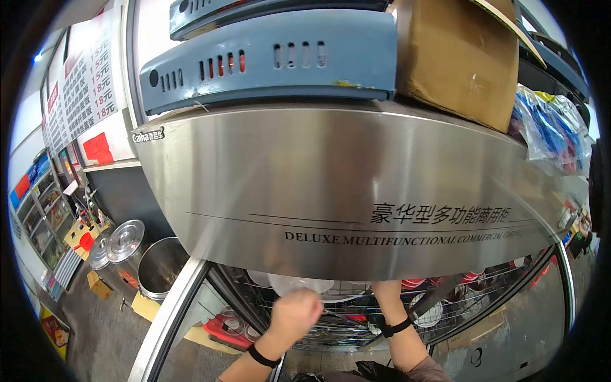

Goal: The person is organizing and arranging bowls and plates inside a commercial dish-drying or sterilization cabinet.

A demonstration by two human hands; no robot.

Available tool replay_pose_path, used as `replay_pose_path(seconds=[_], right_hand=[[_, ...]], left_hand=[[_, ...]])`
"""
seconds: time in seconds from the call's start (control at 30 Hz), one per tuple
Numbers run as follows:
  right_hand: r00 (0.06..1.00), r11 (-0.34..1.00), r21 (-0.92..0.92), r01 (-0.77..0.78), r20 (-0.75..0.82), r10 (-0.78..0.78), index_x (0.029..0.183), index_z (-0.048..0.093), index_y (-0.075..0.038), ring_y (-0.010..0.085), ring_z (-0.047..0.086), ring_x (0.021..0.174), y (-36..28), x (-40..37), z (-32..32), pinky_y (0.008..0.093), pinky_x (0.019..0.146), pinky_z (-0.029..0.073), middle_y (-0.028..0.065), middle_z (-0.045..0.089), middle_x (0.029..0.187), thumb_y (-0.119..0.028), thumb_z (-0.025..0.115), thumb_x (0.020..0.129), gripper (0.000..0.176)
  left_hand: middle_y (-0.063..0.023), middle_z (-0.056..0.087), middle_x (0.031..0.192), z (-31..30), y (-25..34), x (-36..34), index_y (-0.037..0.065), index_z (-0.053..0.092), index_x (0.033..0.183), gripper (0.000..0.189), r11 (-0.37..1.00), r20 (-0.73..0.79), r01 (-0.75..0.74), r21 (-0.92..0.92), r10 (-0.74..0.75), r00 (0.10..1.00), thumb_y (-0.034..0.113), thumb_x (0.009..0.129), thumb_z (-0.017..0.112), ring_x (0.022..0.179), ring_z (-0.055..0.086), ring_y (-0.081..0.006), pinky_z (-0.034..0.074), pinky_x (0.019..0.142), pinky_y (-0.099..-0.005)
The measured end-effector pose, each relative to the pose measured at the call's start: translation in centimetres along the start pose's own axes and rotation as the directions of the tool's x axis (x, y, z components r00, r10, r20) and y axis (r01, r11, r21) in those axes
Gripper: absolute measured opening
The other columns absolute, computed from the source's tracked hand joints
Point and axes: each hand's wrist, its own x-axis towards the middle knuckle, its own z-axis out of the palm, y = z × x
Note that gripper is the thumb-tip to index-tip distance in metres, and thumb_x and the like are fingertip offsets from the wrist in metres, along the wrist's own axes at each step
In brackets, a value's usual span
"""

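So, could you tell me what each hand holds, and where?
Left hand seems closed on the rim of a clear bowl; right hand is hidden behind the steel panel.

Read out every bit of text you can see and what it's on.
"DELUXE MULTIFUNCTIONAL COMMERCIAL", last word blurred: steel cabinet panel.
"豪华型多功能商用柜": same panel, just above.
"Gainha": panel's top left corner.
"15元", "17元", "18元": wall price sign; item names too small to read.
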Motion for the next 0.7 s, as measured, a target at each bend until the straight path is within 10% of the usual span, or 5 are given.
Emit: replay_pose_path(seconds=[0.3, 0.57, 0.7], right_hand=[[0.997, 0.979, 0.196, -0.046, -0.059, 0.058, 0.106, 0.071, 0.001, 0.0503, 0.062, 0.099, 0.0, -0.7, -0.5, 0.0561, 0.087, 0.049, 0.0264, 0.069, 0.106, -0.004, 0.066, 0.080, 0.027], [0.933, 0.867, 0.465, 0.180, -0.359, -0.002, 0.097, 0.069, 0.004, 0.0457, 0.064, 0.088, -2.0, 0.5, -4.2, 0.0492, 0.078, 0.050, 0.0235, 0.069, 0.093, -0.002, 0.058, 0.081, 0.021], [0.979, 0.801, 0.592, 0.085, -0.199, 0.044, 0.098, 0.071, 0.000, 0.0412, 0.066, 0.087, -2.6, 0.3, -5.5, 0.0480, 0.075, 0.051, 0.0203, 0.071, 0.096, -0.009, 0.064, 0.080, 0.022]], left_hand=[[-0.0058, 0.055, 0.080, 8.9, 4.1, 0.8, 0.008, 0.057, 0.085, 0.019, 0.935, 0.170, -0.355, 0.000, 0.350, 0.921, 0.016, 0.081, 0.074, 0.075, 0.062, -0.0241, 0.054, 0.066, -0.0360], [-0.0080, 0.059, 0.084, 11.9, 2.9, 1.5, 0.009, 0.057, 0.084, 0.019, 0.949, 0.171, -0.316, -0.005, 0.313, 0.934, 0.016, 0.082, 0.074, 0.073, 0.064, -0.0270, 0.055, 0.063, -0.0389], [-0.0104, 0.064, 0.086, 12.6, 1.9, 2.0, 0.007, 0.062, 0.088, 0.016, 0.958, 0.245, -0.288, 0.013, 0.276, 0.929, 0.018, 0.084, 0.073, 0.078, 0.069, -0.0304, 0.057, 0.066, -0.0422]])
